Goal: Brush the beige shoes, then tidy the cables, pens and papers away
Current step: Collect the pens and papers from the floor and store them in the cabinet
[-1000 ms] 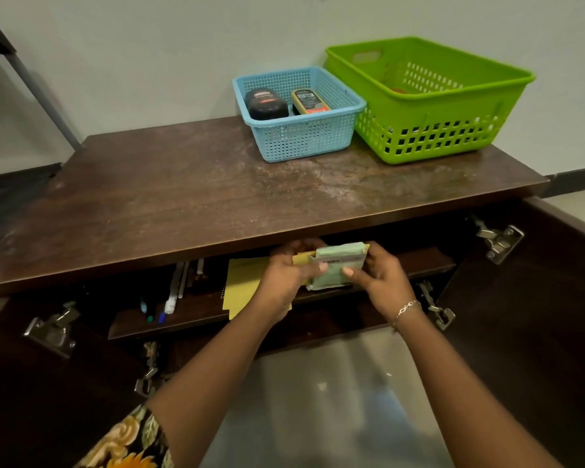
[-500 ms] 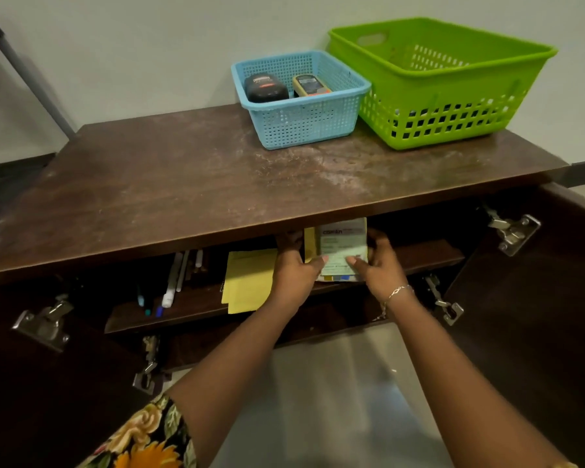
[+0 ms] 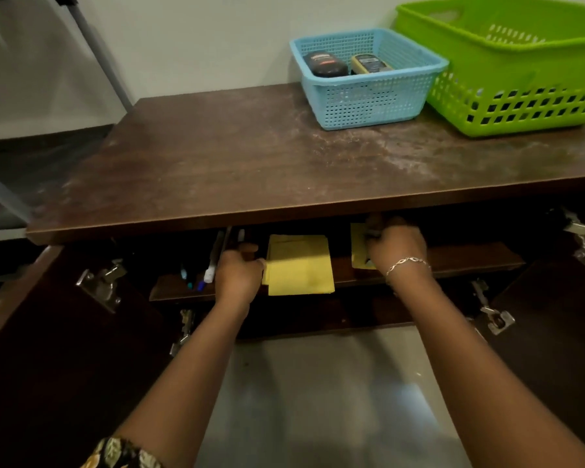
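Two hands reach the shelf [image 3: 470,261] under the counter [image 3: 250,163]: the left hand [image 3: 238,275], grip curled, touches the nine-o'clock edge of the yellow papers [image 3: 299,265], clamped or not I cannot tell, while the right hand [image 3: 397,248] grip clamps a small packet [image 3: 358,244] at three o'clock.

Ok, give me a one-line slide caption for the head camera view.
Tidying away: left hand at the papers, right hand gripping a second stack on the cabinet shelf.

Reaching forward with both bare arms, in under the front edge of the tabletop [image 3: 284,163]. With the left hand [image 3: 238,275] — knuckles up, fingers curled — pinching the edge of the yellow papers [image 3: 299,265]. With the right hand [image 3: 397,246], bracelet [image 3: 407,263] at the wrist, gripping a paper bundle [image 3: 358,244] close under that edge.
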The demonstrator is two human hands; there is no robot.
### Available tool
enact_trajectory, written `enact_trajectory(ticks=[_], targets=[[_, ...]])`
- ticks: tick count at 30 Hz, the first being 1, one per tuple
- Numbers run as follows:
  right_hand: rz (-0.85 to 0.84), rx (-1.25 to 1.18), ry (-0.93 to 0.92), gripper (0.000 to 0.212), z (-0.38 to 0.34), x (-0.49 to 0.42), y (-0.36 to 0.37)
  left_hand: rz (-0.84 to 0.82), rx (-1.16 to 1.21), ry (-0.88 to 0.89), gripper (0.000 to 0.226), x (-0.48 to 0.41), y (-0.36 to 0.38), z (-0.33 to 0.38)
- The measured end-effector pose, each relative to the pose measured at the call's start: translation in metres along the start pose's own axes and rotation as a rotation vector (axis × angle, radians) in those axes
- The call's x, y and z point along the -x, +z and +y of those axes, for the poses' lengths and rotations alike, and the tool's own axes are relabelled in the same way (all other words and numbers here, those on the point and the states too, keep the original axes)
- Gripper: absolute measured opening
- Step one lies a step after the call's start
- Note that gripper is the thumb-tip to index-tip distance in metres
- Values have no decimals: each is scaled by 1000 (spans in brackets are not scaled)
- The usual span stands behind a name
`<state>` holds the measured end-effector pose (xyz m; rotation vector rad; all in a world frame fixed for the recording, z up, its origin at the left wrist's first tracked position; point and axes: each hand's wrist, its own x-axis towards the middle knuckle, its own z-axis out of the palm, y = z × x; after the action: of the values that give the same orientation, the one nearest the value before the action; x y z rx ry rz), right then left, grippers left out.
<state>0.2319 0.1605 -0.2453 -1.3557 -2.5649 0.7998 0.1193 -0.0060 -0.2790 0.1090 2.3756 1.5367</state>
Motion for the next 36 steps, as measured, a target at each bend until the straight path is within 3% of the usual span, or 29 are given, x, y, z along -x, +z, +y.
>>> enact_trajectory(ticks=[2,4,11,14,16,19,21,24,27,29,33,34,36], targets=[[-164,-109,-84,41,-19,12,18,-9,35,-54,38,-7,0,2],[-263,-19,-105,49,-33,20,35,-36,43,-127,40,-14,3,5],[-242,130,-77,48,-45,19,48,-212,-189,-161,48,-22,14,21],[-277,47,-55,55,-44,13,47,-249,-142,-206,49,-16,12,25],[-276,-139,-6,56,-41,9,48,-261,-45,-197,47,-9,11,26],[-151,-540,12,52,-38,7,50,-143,124,-71,41,-3,6,27],[-85,-634,-17,48,-39,7,50,-94,141,0,44,-2,7,30],[-87,-589,-97,47,-40,8,53,-94,36,30,50,-3,10,27],[-160,-484,-129,42,-36,11,59,-163,-56,135,34,-2,13,13],[-152,-465,-130,38,-32,10,62,-119,-66,196,28,-2,13,7],[-69,-648,12,26,-25,12,57,-15,-152,438,10,1,3,-2],[-93,-771,61,25,-22,13,55,-13,-145,502,8,4,1,-5],[-301,-1045,222,17,-18,21,46,-39,-113,631,27,7,-1,-18]])
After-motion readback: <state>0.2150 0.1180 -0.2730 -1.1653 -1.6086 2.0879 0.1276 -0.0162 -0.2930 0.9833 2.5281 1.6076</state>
